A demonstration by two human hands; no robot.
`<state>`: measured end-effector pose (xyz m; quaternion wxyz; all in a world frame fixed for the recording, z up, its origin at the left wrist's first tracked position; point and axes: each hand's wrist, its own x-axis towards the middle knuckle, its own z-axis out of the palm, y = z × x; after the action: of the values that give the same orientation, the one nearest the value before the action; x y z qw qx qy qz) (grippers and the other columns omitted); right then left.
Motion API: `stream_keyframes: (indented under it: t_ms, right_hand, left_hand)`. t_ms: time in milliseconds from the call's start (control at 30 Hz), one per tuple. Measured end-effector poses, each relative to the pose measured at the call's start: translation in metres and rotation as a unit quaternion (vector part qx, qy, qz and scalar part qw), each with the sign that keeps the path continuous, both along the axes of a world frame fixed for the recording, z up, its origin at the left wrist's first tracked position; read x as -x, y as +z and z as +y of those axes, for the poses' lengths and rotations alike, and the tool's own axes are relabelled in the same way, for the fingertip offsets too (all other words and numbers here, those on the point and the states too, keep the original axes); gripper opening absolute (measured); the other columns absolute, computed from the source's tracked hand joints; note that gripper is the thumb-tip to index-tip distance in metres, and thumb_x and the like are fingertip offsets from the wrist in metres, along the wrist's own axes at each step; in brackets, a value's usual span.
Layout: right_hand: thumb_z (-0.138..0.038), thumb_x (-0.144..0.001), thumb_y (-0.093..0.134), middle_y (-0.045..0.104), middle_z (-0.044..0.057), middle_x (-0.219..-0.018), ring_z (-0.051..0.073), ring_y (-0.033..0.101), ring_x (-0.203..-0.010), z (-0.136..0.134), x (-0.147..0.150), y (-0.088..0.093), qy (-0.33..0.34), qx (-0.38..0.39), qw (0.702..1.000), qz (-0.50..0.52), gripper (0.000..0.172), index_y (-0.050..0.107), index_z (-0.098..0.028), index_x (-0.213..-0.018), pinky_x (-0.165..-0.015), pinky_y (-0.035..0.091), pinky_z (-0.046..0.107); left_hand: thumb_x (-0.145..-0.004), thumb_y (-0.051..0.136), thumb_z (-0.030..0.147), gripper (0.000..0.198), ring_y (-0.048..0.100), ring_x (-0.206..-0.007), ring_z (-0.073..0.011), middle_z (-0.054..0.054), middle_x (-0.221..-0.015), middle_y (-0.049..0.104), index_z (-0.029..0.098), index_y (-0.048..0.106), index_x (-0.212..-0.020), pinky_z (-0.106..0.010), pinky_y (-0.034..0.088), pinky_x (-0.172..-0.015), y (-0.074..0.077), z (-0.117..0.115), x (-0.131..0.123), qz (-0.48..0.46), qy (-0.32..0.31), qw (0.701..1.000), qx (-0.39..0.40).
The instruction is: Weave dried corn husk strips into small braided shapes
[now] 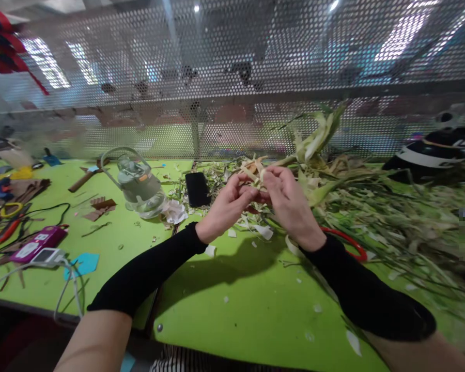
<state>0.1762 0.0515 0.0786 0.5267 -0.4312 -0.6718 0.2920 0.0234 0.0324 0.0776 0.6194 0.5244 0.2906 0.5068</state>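
My left hand (227, 206) and my right hand (289, 204) meet above the green table (232, 310), both in black sleeves. Their fingers are curled round a small bundle of pale leaf strips (256, 173) held between them. The strips stick up a little past my fingertips. Behind and to the right of my right hand lies a big heap of green and pale leaves and stalks (372, 206). A red loop (349, 243), probably a scissors handle, shows just beyond my right wrist.
A glass teapot (139, 186) and a black phone (197, 188) stand left of my hands. Tools, cables and a pink device (39, 243) crowd the far left. A perforated metal screen (232, 77) walls the table's back. Leaf scraps dot the table's front.
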Motion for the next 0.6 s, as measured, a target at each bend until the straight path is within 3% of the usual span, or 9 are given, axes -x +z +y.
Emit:
stream_keyframes:
  t_ms: [100, 200, 433, 600]
  right_hand:
    - [-0.07, -0.095, 0.054, 0.056, -0.002, -0.069, 0.012, 0.05, -0.053, -0.003, -0.001, 0.003, -0.022, -0.036, 0.998, -0.044, 0.045, 0.054, -0.025, -0.091, -0.049, 0.043, 0.028]
    - [-0.071, -0.095, 0.056, 0.054, -0.003, -0.064, 0.013, 0.052, -0.054, -0.004, -0.001, 0.002, -0.02, -0.05, 0.996, -0.076, 0.047, 0.058, -0.025, -0.089, -0.049, 0.041, 0.028]
    - [-0.075, -0.088, 0.063, 0.053, -0.005, -0.059, 0.01, 0.048, -0.046, -0.005, 0.003, 0.003, 0.068, 0.043, 0.997, 0.013, 0.052, 0.054, -0.024, -0.087, -0.042, 0.039, 0.025]
    - [-0.075, -0.089, 0.062, 0.046, -0.007, -0.058, 0.009, 0.044, -0.044, -0.008, 0.005, 0.003, 0.044, 0.006, 0.999, 0.005, 0.051, 0.053, -0.025, -0.088, -0.04, 0.034, 0.024]
  left_hand:
    - [-0.099, 0.061, 0.022, 0.019, 0.071, -0.079, -0.011, 0.0, -0.086, 0.071, 0.021, 0.045, -0.111, -0.02, 0.052, -0.065, 0.0, 0.0, 0.001, 0.004, 0.0, 1.0, -0.009]
    - [-0.099, 0.061, 0.023, 0.02, 0.068, -0.069, -0.0085, 0.005, -0.077, 0.067, 0.022, 0.043, -0.108, -0.018, 0.049, -0.059, 0.002, -0.001, 0.003, 0.035, -0.015, 0.999, -0.014]
    - [-0.1, 0.057, 0.016, 0.023, 0.067, -0.062, -0.006, 0.006, -0.077, 0.069, 0.022, 0.038, -0.11, -0.016, 0.043, -0.054, 0.008, -0.002, 0.009, 0.094, -0.048, 0.994, -0.016]
    - [-0.099, 0.059, 0.017, 0.026, 0.068, -0.062, -0.0064, 0.005, -0.079, 0.071, 0.021, 0.039, -0.114, -0.018, 0.044, -0.056, 0.012, -0.001, 0.012, 0.097, -0.07, 0.993, -0.004]
